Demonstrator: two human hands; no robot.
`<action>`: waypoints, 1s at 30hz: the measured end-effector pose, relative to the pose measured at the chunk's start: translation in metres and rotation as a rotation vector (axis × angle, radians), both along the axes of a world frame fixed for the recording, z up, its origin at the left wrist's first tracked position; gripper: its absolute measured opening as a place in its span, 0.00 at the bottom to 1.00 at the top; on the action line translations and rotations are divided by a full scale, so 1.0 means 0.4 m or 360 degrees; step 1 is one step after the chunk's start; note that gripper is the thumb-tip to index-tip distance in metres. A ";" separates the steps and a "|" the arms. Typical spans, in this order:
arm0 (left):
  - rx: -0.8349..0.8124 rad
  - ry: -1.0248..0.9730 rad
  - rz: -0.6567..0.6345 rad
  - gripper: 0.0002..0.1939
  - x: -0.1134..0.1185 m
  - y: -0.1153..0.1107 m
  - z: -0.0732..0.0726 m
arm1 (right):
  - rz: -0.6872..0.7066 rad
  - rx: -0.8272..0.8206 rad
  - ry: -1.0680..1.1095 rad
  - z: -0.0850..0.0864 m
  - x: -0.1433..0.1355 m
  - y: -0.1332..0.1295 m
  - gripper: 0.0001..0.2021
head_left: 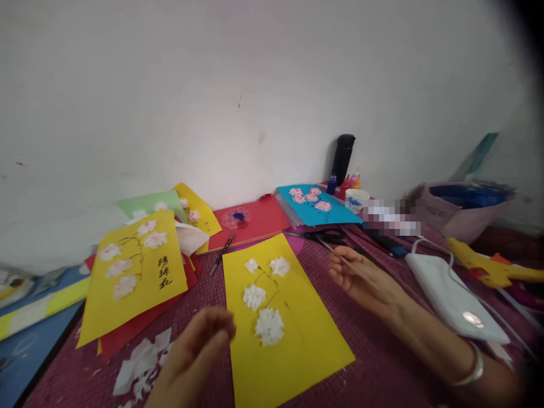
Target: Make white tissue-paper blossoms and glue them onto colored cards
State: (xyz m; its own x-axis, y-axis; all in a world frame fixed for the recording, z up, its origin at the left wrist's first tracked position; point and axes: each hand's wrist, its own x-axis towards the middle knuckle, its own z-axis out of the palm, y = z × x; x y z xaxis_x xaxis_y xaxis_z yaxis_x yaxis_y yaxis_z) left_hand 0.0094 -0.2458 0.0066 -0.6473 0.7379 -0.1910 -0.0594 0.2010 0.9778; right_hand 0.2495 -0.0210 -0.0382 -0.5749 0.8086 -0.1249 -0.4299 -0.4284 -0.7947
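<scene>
Well, a black pen (221, 254) and black scissors (332, 233) are lying just past the yellow sheet (297, 334) with its white paper blossoms (270, 327), which is resting on the tabletop (204, 297) between my hands. White scraps (138, 362) and a lettered page (140, 269) are crowding my left, a white device (454, 294) and yellow glue gun (488, 263) my right. My right hand (361, 277) is reaching forward, fingers clamped on a thin stick (335, 254), while my left hand (204, 340) is curling near the sheet's left edge, its grip impossible to tell.
</scene>
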 end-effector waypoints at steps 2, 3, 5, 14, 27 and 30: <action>0.0053 -0.0030 -0.0065 0.15 -0.028 0.055 -0.025 | 0.0049 0.0015 0.0037 0.013 -0.046 -0.004 0.10; 0.0083 -0.0063 -0.0106 0.15 -0.044 0.079 -0.040 | 0.0083 0.0054 0.0036 0.018 -0.068 -0.004 0.10; 0.0132 -0.0155 -0.0174 0.15 -0.073 0.116 -0.074 | 0.0143 0.0186 -0.0016 0.019 -0.105 0.000 0.09; 0.0079 -0.0461 0.0138 0.26 -0.107 0.164 -0.161 | -0.0280 0.0447 -0.0439 -0.105 -0.144 0.060 0.09; -0.0180 -0.0506 -0.0380 0.17 -0.079 0.146 -0.180 | -0.0479 0.0036 -0.0194 -0.120 -0.133 0.080 0.12; -0.0176 -0.0559 -0.0317 0.17 -0.075 0.147 -0.171 | -0.0484 0.0015 -0.0235 -0.123 -0.131 0.082 0.13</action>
State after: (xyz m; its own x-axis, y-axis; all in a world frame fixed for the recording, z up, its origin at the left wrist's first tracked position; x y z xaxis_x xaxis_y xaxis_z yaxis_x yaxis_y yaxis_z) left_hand -0.0204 -0.1869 -0.0617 -0.3752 0.8049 -0.4597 -0.3348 0.3448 0.8770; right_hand 0.1972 0.0117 -0.0876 -0.2832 0.9419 -0.1806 -0.4170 -0.2905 -0.8612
